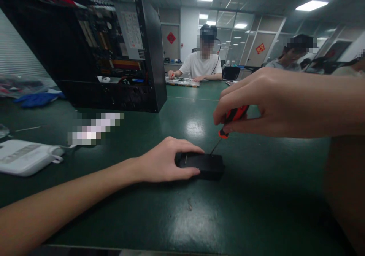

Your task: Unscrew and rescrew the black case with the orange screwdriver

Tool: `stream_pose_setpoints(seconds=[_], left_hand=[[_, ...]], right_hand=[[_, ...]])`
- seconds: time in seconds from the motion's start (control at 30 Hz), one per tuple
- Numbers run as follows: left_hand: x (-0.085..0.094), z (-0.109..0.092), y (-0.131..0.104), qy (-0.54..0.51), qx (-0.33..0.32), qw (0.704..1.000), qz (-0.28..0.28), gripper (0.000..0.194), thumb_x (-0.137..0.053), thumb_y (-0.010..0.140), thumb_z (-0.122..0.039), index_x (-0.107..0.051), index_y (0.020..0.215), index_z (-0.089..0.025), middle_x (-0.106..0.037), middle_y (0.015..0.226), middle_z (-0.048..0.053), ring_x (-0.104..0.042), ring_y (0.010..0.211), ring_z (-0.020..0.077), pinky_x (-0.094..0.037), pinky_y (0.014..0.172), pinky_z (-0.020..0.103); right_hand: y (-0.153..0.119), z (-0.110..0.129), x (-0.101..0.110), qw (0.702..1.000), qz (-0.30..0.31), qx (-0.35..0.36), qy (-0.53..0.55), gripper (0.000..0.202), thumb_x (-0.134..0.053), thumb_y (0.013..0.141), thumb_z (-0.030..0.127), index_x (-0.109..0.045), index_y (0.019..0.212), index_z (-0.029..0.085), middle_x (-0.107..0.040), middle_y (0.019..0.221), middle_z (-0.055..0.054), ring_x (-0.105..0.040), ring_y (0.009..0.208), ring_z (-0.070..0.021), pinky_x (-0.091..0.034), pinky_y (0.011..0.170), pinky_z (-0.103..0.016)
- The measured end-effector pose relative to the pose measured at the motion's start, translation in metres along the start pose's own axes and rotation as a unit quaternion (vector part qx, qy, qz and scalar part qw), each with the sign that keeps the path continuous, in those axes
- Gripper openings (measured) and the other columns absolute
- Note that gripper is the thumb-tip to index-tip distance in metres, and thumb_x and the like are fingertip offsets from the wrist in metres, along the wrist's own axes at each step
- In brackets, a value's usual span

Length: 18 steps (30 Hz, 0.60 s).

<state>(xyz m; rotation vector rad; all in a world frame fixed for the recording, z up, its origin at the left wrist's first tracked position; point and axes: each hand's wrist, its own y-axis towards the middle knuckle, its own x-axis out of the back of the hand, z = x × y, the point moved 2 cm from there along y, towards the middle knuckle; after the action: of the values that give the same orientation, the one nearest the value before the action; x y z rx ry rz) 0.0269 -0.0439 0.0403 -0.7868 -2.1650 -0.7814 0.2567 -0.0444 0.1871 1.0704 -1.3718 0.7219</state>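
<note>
A small black box (209, 164) lies on the green table (182, 218). My left hand (168, 159) grips it from the left, thumb on the near side and fingers on the far side. My right hand (248, 104) is closed round the red and black handle of a screwdriver (235, 114), above and to the right of the box. The thin shaft slants down to the left, and its tip meets the far edge of the box's top.
An open black computer case (158, 65) stands at the back left. On the left are a white device (25, 157) with a cable, a blurred-out object (95, 129) and a blue cloth (40, 99). A person (202, 64) sits across the table; others are at the right.
</note>
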Motion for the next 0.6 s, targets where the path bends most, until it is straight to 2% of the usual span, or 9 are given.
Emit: stream_pose_setpoints(seconds=[0.13, 0.23, 0.4, 0.5, 0.6], left_hand=[[-0.005, 0.001, 0.0, -0.006, 0.001, 1.0, 0.003, 0.045, -0.079, 0.088, -0.035, -0.073, 0.129, -0.018, -0.08, 0.113, 0.005, -0.075, 0.097, 0.0204, -0.053, 0.088, 0.026], [-0.006, 0.002, 0.0, -0.008, -0.004, 1.0, 0.0, 0.044, -0.079, 0.088, -0.034, -0.073, 0.129, -0.018, -0.08, 0.114, 0.005, -0.075, 0.098, 0.0201, -0.053, 0.088, 0.026], [-0.006, 0.004, -0.001, -0.014, -0.017, 1.0, -0.002, 0.042, -0.078, 0.088, -0.031, -0.074, 0.128, -0.019, -0.08, 0.111, 0.003, -0.075, 0.093, 0.0183, -0.053, 0.085, 0.024], [-0.007, 0.005, 0.0, -0.015, -0.025, 1.0, -0.006, 0.042, -0.078, 0.089, -0.032, -0.074, 0.129, -0.019, -0.08, 0.111, 0.003, -0.076, 0.095, 0.0193, -0.053, 0.086, 0.025], [-0.007, 0.007, -0.001, -0.009, -0.026, 1.0, -0.006, 0.042, -0.078, 0.089, -0.033, -0.074, 0.128, -0.02, -0.08, 0.108, 0.003, -0.076, 0.096, 0.0205, -0.053, 0.086, 0.026]], right_hand=[[0.004, 0.016, 0.005, 0.999, -0.025, 0.034, 0.014, 0.016, -0.062, 0.095, 0.022, -0.076, 0.094, 0.029, -0.071, 0.083, 0.008, -0.062, 0.068, -0.0087, -0.044, 0.06, -0.021], [0.007, 0.022, 0.0, 0.998, -0.014, 0.054, 0.01, 0.017, -0.061, 0.097, 0.023, -0.075, 0.093, 0.029, -0.068, 0.081, 0.01, -0.057, 0.066, -0.0068, -0.04, 0.06, -0.02], [0.013, 0.023, -0.006, 0.998, 0.016, 0.062, 0.015, 0.017, -0.059, 0.101, 0.028, -0.074, 0.094, 0.026, -0.067, 0.082, 0.006, -0.055, 0.068, -0.0087, -0.037, 0.06, -0.024], [0.017, 0.025, -0.006, 0.998, 0.026, 0.056, 0.026, 0.024, -0.055, 0.105, 0.036, -0.074, 0.094, 0.025, -0.066, 0.082, 0.005, -0.054, 0.067, -0.009, -0.038, 0.059, -0.026], [0.019, 0.032, -0.004, 0.996, 0.019, 0.067, 0.053, 0.021, -0.053, 0.104, 0.025, -0.074, 0.104, 0.026, -0.07, 0.093, 0.004, -0.06, 0.077, -0.0108, -0.045, 0.066, -0.026]])
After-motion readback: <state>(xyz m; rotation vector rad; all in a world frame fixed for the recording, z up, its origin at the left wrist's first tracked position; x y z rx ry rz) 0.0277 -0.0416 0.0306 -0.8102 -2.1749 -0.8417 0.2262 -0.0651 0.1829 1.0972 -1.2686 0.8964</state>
